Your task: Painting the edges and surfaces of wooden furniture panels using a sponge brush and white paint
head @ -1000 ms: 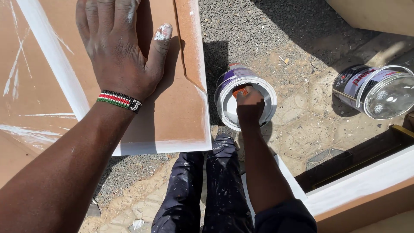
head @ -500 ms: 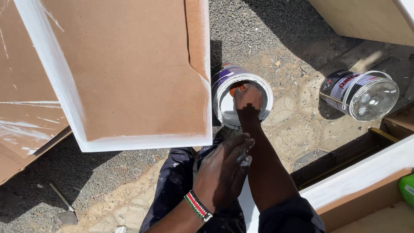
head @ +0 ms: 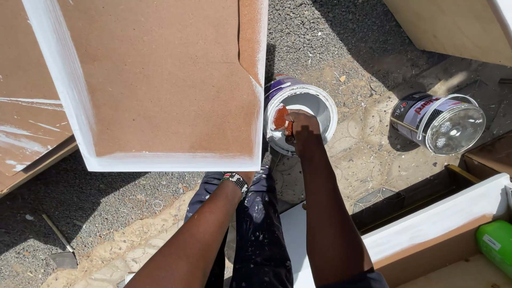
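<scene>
My right hand point(head: 303, 126) reaches into an open can of white paint point(head: 326, 104) on the ground and is shut on a brush with an orange-brown handle point(head: 280, 117). A large brown board with white-painted edges point(head: 160, 80) fills the upper left. My left arm, with a beaded wristband, runs up to the board's near edge. My left hand point(head: 247, 175) goes under that edge, and its fingers are hidden. My paint-speckled trousers point(head: 256, 224) show between my arms.
A second tin with a wire handle point(head: 440, 125) lies on its side to the right. A white-painted wooden frame point(head: 437, 224) and a green object point(head: 496, 242) sit at the lower right. Another painted board point(head: 26, 133) lies on the left, and a small scraper point(head: 60, 250) rests on the gravel.
My left hand left the top of the board, dropped towards my lap, then rose under the board's near edge. My right hand stayed in the paint can.
</scene>
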